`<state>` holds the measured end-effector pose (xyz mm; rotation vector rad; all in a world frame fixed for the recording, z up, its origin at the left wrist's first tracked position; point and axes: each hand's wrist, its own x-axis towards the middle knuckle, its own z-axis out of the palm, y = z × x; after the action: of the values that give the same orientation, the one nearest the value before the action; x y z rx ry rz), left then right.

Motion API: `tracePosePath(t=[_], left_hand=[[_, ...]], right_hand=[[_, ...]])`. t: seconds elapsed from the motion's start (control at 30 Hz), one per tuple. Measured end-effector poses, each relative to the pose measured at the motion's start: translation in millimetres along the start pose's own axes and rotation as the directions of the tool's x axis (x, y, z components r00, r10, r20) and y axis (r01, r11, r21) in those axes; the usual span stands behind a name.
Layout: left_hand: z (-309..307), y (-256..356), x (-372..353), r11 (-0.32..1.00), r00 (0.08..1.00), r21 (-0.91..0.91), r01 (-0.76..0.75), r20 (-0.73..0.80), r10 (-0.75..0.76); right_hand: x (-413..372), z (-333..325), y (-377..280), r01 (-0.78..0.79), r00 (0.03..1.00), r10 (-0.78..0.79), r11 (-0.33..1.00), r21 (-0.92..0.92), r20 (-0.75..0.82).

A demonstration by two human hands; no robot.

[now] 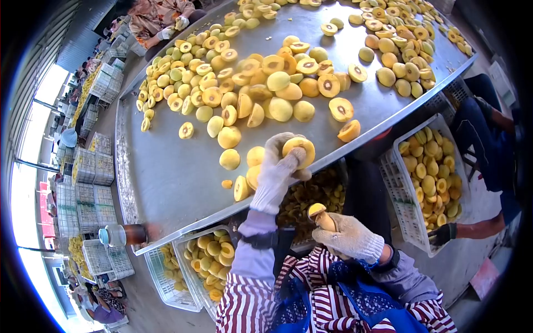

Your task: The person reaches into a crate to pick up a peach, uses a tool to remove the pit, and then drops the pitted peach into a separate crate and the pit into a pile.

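Note:
My left hand, in a whitish glove, holds a cut yellow fruit half by the near edge of the metal table. My gloved right hand is closed around a small tool with a pale handle and a yellowish, curved tip, below and right of the left hand. Fruit halves lie beside my left hand. A large pile of halved fruit, some showing brown centres, spreads over the table beyond.
Crates of fruit stand below the table edge, one at left and one at right, where a co-worker's dark-gloved hand touches the rim. A capped jar sits at the table's left corner. Another person's gloved hands are across the table.

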<state>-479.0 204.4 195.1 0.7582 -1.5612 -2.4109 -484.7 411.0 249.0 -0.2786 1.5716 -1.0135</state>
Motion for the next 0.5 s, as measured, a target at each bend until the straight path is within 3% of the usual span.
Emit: tracePosePath(t=[0.07, 0.1, 0.13, 0.17, 0.2, 0.23, 0.27, 0.37, 0.5], left_hand=[[10.3, 27.0, -46.4, 0.991, 0.992, -0.131, -0.029, 0.122, 0.045], [5.4, 24.8, -55.9, 0.917, 0.965, 0.31, -0.25, 0.154, 0.211], [2.6, 23.5, -62.6, 0.614, 0.907, 0.671, -0.415, 0.253, 0.335], [9.1, 29.8, -70.4, 0.584, 0.95, 0.782, -0.219, 0.034, 0.311], [-7.1, 21.2, -67.8, 0.835, 0.97, 0.532, -0.144, -0.092, 0.226], [-13.6, 19.5, -71.5, 0.968, 0.986, 0.217, -0.122, -0.087, 0.144], [-17.5, 17.7, -77.7, 0.99, 0.997, -0.12, -0.07, -0.051, 0.065], [-1.2, 14.3, -92.0, 0.963, 0.994, -0.251, -0.101, -0.07, 0.087], [10.7, 11.2, -110.0, 0.938, 0.99, -0.317, -0.14, -0.016, 0.142]], right_hand=[[12.8, 2.1, 13.0, 0.188, 0.947, -0.276, 0.891, -0.413, -0.165], [13.1, 1.9, 9.1, 0.163, 0.945, -0.281, 0.846, -0.508, -0.165], [12.3, 2.3, 7.8, 0.164, 0.938, -0.294, 0.846, -0.508, -0.187], [11.1, 3.8, 7.5, 0.166, 0.928, -0.307, 0.846, -0.507, -0.209], [9.1, 5.5, 6.3, 0.169, 0.918, -0.321, 0.847, -0.504, -0.233], [5.2, 5.7, 1.2, 0.142, 0.937, -0.256, 0.902, -0.407, -0.239], [3.6, 8.0, 0.9, 0.182, 0.936, -0.273, 0.916, -0.358, -0.223], [-2.5, 15.9, 0.4, 0.261, 0.943, -0.288, 0.951, -0.166, -0.166], [-4.3, 21.0, -2.7, 0.274, 0.932, -0.329, 0.914, -0.3, -0.154]])
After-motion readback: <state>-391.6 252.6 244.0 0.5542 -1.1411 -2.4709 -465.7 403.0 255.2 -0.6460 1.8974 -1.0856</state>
